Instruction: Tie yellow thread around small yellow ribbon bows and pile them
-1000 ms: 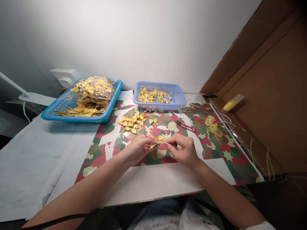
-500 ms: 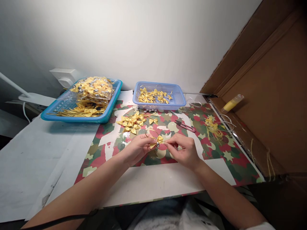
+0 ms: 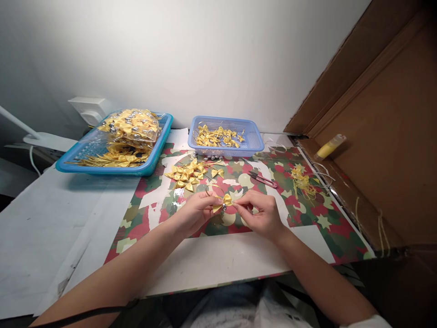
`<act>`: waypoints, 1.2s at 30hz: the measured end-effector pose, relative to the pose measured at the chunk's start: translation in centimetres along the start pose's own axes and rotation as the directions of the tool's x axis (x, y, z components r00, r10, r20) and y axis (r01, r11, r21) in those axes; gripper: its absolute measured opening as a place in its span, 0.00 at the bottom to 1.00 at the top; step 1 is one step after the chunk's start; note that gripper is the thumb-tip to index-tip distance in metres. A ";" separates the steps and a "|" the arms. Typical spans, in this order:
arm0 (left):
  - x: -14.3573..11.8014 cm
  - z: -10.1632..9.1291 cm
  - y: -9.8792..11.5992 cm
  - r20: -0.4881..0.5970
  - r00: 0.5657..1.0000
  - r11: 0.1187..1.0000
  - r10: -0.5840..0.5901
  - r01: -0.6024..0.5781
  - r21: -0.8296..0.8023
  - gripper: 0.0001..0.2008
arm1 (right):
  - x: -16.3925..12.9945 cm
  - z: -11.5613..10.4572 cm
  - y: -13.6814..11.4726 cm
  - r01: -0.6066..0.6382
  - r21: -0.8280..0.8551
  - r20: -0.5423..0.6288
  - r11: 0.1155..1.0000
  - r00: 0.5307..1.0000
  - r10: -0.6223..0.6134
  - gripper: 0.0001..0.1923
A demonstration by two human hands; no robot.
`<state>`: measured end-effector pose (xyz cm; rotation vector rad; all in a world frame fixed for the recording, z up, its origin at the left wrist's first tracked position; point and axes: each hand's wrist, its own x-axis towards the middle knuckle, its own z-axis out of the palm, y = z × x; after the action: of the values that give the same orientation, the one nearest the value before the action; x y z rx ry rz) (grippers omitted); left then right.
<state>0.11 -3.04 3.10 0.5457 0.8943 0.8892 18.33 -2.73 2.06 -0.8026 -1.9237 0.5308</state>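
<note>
I am seated at a tabletop [image 3: 51, 228], and both my bare hands meet over a camouflage-print mat [image 3: 307, 228]. My left hand [image 3: 193, 213] and my right hand [image 3: 261, 214] pinch one small yellow ribbon bow [image 3: 225, 200] between them, just above the mat. The fingers [image 3: 208, 206] of my left hand are closed on the bow's left side; the fingers of my right hand are closed on its right side. A tiny silver bead sits at the bow's underside, and a thin gold wire loops up from it.

Just beyond my hands lies one loose pile of yellow bows [image 3: 191, 174] on the mat, too many and too overlapped to count exactly. A few silver beads lie beside the pile, near the basket's front edge.

There are two baskets at the back. One small pale blue basket [image 3: 254, 141] holds more bows with wires. One larger teal basket [image 3: 160, 146], to the left, holds bows with gold wires and a clear bag of them on top.

One pair of red thread snips [image 3: 262, 179] lies on the mat, right of the pile. One heap of yellow scraps [image 3: 302, 181] lies farther right. One yellow tube [image 3: 329, 146] rests against brown cardboard [image 3: 392, 136] at the right. One white socket box [image 3: 85, 107] is on the wall at the left.
</note>
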 end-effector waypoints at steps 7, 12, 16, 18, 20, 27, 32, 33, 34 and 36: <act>0.2 -0.2 -0.2 0.010 1.000 1.000 -0.006 0.006 0.012 0.09 | 0.0 -0.1 0.1 0.027 -0.026 0.054 0.999 0.998 -0.025 0.08; 0.2 -0.3 -0.3 -0.011 1.000 1.000 -0.020 0.020 0.013 0.08 | 0.1 -0.1 0.3 0.065 -0.041 0.053 0.997 0.997 -0.063 0.07; 0.1 -0.3 -0.3 -0.041 0.999 0.999 -0.033 0.033 0.004 0.08 | 0.3 -0.5 0.3 0.072 -0.066 0.053 0.995 0.996 -0.068 0.08; 0.1 -0.3 -0.3 -0.054 0.998 0.999 -0.043 0.043 0.002 0.09 | 0.4 -0.6 0.4 0.089 -0.076 0.062 0.993 0.995 -0.084 0.08; 0.2 -0.3 -0.3 -0.060 0.997 0.999 -0.042 0.042 0.006 0.09 | 0.4 -0.7 0.4 0.116 -0.090 0.071 0.989 0.991 -0.110 0.10; 0.4 -0.4 -0.6 -0.032 0.999 0.999 -0.023 0.024 0.024 0.09 | 0.3 -0.5 0.6 0.160 -0.132 0.070 0.978 0.986 -0.151 0.12; 0.5 -0.7 -0.7 -0.037 0.999 0.999 -0.014 0.015 0.036 0.09 | 0.1 -0.3 0.6 0.171 -0.147 0.057 0.974 0.985 -0.165 0.12; 0.5 -0.7 -0.8 -0.037 0.999 0.999 -0.006 0.007 0.034 0.09 | 0.0 -0.2 0.6 0.167 -0.151 0.050 0.974 0.986 -0.161 0.12; 0.5 -0.7 -0.8 -0.039 0.999 1.000 0.002 -0.001 0.031 0.09 | 0.0 -0.1 0.6 0.161 -0.152 0.038 0.975 0.987 -0.157 0.11; 0.6 -0.5 -0.8 -0.047 0.999 1.000 0.019 -0.018 0.023 0.09 | -0.1 0.2 0.6 0.146 -0.151 0.010 0.978 0.989 -0.147 0.10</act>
<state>0.22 -2.99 1.96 0.5550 0.9444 0.9124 18.41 -2.38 1.48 -0.7488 -2.0220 0.2969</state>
